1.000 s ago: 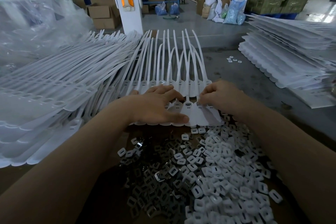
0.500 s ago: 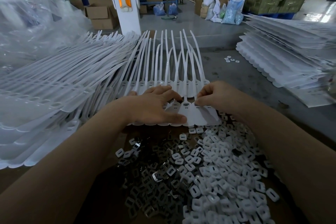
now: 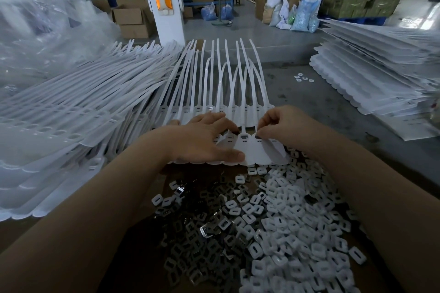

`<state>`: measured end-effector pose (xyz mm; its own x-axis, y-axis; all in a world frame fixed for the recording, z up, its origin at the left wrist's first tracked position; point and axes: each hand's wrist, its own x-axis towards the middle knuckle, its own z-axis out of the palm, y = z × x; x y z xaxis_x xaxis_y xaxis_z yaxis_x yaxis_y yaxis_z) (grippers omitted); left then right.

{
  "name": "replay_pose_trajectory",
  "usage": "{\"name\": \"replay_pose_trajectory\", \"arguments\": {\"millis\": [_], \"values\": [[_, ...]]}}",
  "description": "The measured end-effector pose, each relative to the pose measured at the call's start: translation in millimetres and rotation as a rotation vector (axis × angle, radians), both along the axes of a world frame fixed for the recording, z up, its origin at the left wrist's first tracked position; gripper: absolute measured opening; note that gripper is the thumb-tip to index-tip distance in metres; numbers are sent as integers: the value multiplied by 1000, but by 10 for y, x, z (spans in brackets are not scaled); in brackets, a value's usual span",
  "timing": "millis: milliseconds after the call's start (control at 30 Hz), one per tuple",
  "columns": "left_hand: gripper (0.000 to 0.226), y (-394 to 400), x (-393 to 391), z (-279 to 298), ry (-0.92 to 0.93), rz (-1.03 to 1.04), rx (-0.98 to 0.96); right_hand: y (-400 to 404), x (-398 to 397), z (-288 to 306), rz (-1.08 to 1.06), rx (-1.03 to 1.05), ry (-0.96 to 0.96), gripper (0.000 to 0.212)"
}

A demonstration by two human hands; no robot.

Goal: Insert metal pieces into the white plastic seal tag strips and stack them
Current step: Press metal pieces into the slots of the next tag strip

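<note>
Pressing flat, the open left hand steadies the strip while something unseen is pinched by the right hand; next, another metal piece is probably needed.

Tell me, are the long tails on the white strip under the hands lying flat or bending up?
Some are bending up. On the seal strip under the left hand, several tails arch off the table; others run straight.
</note>
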<state>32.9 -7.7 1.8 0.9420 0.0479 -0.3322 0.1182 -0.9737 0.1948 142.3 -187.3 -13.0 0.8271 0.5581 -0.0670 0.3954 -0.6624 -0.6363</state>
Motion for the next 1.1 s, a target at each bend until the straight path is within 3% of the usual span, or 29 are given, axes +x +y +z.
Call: {"name": "replay_pose_trajectory", "arguments": {"millis": [67, 167, 267, 367, 567, 800, 1100], "values": [[84, 9, 0, -15, 6, -9, -1, -10, -50, 32, 66, 154, -78, 12], [88, 36, 8, -50, 11, -25, 25, -7, -209, 167, 385, 302, -5, 10], [81, 77, 30, -81, 25, -56, 71, 51, -401, 237, 684, 175, 62, 8], [77, 87, 35, -98, 29, -50, 52, 111, -528, 248, 802, 80, 39, 11], [79, 74, 44, -111, 8, -54, 37, 140, -597, 267, 858, -18, -36, 21], [84, 42, 34, -65, 33, -58, 39, 140, -600, 249, 856, -34, -56, 10], [89, 38, 39, -69, 59, -45, 66, 84, -491, 221, 672, 171, 133, 4]]}}
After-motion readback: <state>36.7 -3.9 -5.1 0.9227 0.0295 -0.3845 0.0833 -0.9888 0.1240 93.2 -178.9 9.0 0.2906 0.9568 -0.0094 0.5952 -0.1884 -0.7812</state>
